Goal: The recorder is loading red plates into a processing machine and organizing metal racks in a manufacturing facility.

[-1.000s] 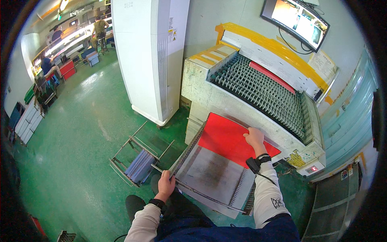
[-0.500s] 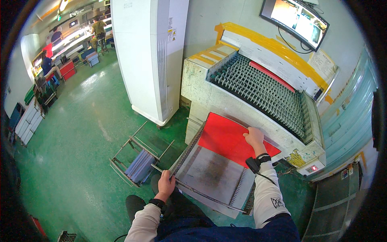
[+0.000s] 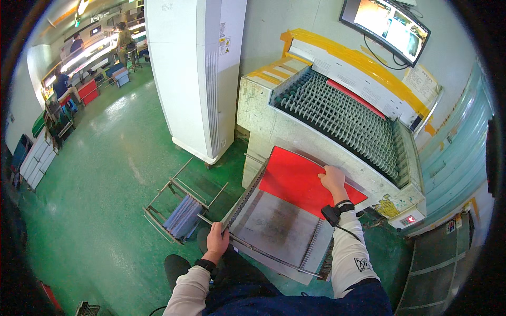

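Observation:
My left hand is closed around the near left corner of a metal slotted rack, which tilts in front of me. Toothed rails run along both sides of the rack. A flat red sheet lies across its far part. My right hand is closed on the sheet's far side, with the fingers curled and the fingertips partly hidden. Below the red sheet, a grey flat panel with a dark smudge fills the near part of the rack.
Beyond the rack stands a machine with rows of rollers and yellow tape. A tall white cabinet-like unit rises to its left. On the green floor, a small wire rack holds several bluish panels. A monitor hangs at upper right.
Both hands, the rack and the red sheet look unmoved. At the far left, people at the lit benches have shifted slightly, and a red item there is no longer visible.

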`<action>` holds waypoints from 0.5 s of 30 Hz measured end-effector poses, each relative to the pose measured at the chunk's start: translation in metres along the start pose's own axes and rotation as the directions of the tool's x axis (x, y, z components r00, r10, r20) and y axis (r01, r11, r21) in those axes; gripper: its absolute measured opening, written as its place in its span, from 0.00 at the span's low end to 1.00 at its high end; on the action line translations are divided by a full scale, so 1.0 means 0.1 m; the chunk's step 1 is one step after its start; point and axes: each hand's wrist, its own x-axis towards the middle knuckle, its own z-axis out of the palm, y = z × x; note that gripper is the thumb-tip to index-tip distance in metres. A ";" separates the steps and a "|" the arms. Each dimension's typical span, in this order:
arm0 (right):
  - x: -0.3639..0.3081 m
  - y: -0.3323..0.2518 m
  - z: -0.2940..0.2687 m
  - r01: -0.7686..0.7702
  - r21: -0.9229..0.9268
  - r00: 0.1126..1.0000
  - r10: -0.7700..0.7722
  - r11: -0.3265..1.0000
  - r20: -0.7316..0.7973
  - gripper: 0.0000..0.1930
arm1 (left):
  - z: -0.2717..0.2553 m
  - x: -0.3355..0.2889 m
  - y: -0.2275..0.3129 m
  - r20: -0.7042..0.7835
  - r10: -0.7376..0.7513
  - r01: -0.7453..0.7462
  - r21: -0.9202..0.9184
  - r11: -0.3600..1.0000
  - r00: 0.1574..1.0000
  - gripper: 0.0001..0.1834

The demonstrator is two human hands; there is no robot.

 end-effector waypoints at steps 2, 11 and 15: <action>0.00 0.00 0.00 -0.001 -0.004 1.000 0.001 1.000 0.004 0.18 | 0.01 0.00 0.00 -0.003 0.003 -0.003 -0.001 1.000 1.000 0.13; -0.01 0.00 0.00 -0.004 0.016 1.000 0.004 1.000 -0.015 0.17 | 0.02 0.00 -0.05 0.000 0.011 -0.011 0.009 1.000 1.000 0.14; -0.01 0.00 0.00 0.005 0.021 1.000 -0.004 1.000 -0.028 0.16 | 0.02 0.00 -0.04 -0.008 0.012 -0.012 0.005 1.000 1.000 0.14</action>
